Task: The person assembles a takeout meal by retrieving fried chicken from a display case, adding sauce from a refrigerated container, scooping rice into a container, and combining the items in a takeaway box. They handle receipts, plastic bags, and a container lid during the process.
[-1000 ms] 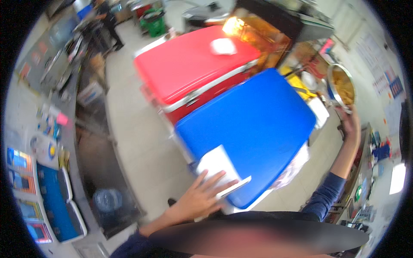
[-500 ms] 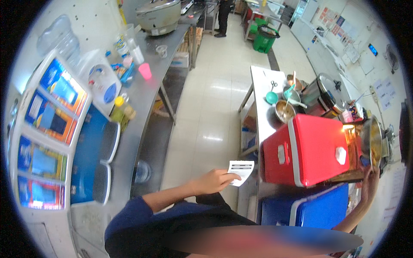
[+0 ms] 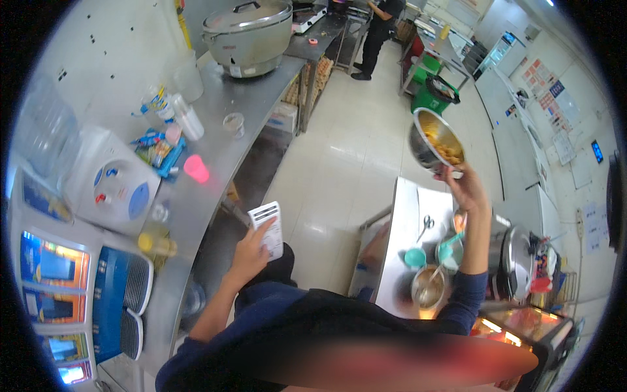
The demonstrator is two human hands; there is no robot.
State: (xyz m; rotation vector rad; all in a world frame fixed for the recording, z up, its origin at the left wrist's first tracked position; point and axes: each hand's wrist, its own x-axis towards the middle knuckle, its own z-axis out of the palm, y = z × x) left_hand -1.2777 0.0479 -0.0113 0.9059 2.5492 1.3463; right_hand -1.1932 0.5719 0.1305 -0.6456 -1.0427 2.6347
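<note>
My right hand [image 3: 466, 189] is raised above the white table, gripping the rim of a metal mixing bowl [image 3: 423, 149]. The bowl is tilted, and yellow-orange food [image 3: 447, 151] shows inside it. A printed paper slip [image 3: 272, 242], like a receipt or order ticket, is held between the fingers of my left hand [image 3: 248, 256], beside the steel counter. Below my right forearm stand a steel bowl with a utensil [image 3: 428, 291] and a small teal bowl [image 3: 415, 257]. Scissors [image 3: 426, 223] lie on the table near them.
A steel counter [image 3: 219, 157] along the left carries a large rice cooker [image 3: 251, 42], a pink cup [image 3: 196, 168] and a water dispenser [image 3: 114, 179]. A big lidded pot [image 3: 519, 261] stands at right. Further off are a green bin [image 3: 431, 97] and a person [image 3: 379, 36].
My right hand has carried the bowl from the far right over to above the white table. My left hand has moved left with the slip. The view has turned, and the red cooler is out of sight.
</note>
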